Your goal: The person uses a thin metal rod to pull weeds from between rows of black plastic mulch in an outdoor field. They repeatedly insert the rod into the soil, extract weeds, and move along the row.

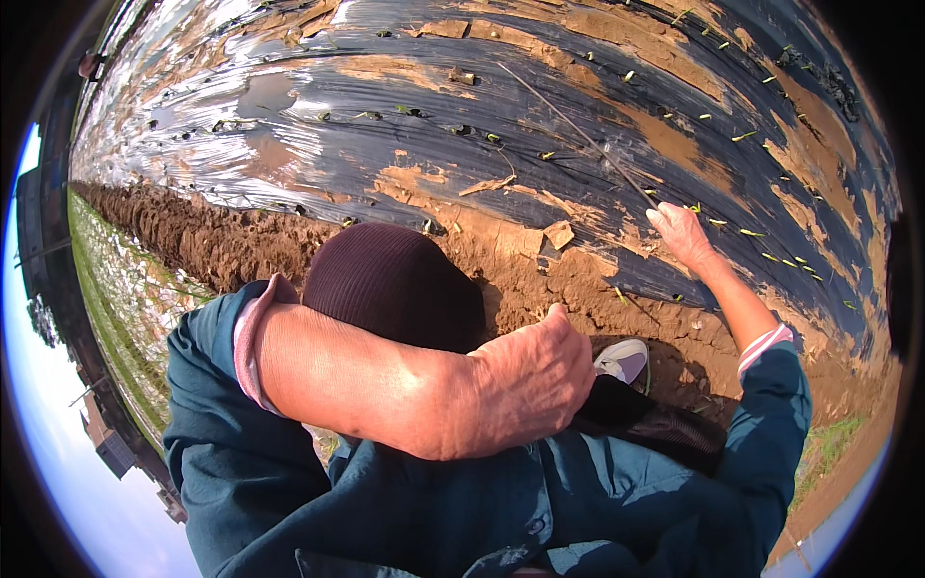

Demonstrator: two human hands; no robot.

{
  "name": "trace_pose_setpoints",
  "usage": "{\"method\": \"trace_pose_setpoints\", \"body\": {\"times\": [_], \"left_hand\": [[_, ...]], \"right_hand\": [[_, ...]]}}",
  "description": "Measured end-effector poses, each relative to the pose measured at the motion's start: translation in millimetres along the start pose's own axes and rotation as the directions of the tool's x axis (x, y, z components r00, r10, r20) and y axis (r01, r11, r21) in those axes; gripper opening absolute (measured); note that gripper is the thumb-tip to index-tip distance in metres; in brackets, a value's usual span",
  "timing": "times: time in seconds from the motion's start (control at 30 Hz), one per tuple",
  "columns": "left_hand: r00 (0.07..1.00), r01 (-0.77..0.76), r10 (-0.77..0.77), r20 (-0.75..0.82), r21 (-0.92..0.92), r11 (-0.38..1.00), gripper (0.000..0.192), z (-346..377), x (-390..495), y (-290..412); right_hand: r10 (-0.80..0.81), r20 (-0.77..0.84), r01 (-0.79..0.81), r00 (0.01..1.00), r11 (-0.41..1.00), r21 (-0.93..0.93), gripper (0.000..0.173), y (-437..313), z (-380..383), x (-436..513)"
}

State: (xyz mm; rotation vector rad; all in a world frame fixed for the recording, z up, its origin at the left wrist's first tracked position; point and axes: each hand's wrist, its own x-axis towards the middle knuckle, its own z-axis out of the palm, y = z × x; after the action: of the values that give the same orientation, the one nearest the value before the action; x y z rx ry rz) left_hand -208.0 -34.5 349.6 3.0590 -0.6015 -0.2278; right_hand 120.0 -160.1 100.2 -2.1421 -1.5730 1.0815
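My right hand [681, 233] grips the near end of a thin metal-looking rod [574, 128]. The rod reaches away to the upper left, low over black plastic mulch film [433, 155]. Small green shoots [751, 233] poke through holes in the film or lie on it around that hand. Close to the camera, my left hand [531, 376] is curled in front of my body, its back towards me. The fingers' inner side is hidden, so whether it holds anything cannot be seen. Beyond the left forearm rises my bent knee [394, 278] in dark ribbed cloth.
Bare brown soil [578, 278] runs along the film's near edge, with a clod [558, 235] lying there. Dried mud patches [614, 36] cover parts of the film. My light-coloured shoe [623, 360] stands on the soil. Grass [115, 289] and buildings [108, 441] lie off to the left.
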Motion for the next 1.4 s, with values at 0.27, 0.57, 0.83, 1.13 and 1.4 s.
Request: {"method": "trace_pose_setpoints", "body": {"times": [0.27,0.57,0.83,1.13,1.4], "left_hand": [[1.000,-0.026,0.025,0.015,0.054,0.998,0.035,-1.3,-2.1,0.1],[0.929,-0.139,0.133,-0.347,0.007,0.990,0.021,-22.0,2.8,-22.6],[0.958,-0.078,0.039,-0.285,-0.124,0.989,0.017,-24.7,43.6,-14.0],[0.952,-0.064,0.027,-0.305,-0.113,0.991,0.020,-19.4,55.0,-7.6],[0.948,-0.074,0.047,-0.314,-0.075,0.994,0.024,-19.8,54.5,-11.7]], "right_hand": [[0.023,0.103,-0.016,0.994,0.997,-0.069,0.041,-39.6,4.0,28.1],[-0.002,0.087,0.014,0.996,0.991,-0.131,0.036,-42.0,9.3,30.0],[-0.043,0.054,0.044,0.998,0.999,-0.019,0.039,-42.9,-2.4,20.9],[-0.108,-0.102,0.096,0.989,0.989,-0.111,0.032,-36.9,-12.0,33.3],[0.194,-0.088,-0.142,0.977,0.902,0.407,0.030,-30.5,-22.8,45.9]]}}
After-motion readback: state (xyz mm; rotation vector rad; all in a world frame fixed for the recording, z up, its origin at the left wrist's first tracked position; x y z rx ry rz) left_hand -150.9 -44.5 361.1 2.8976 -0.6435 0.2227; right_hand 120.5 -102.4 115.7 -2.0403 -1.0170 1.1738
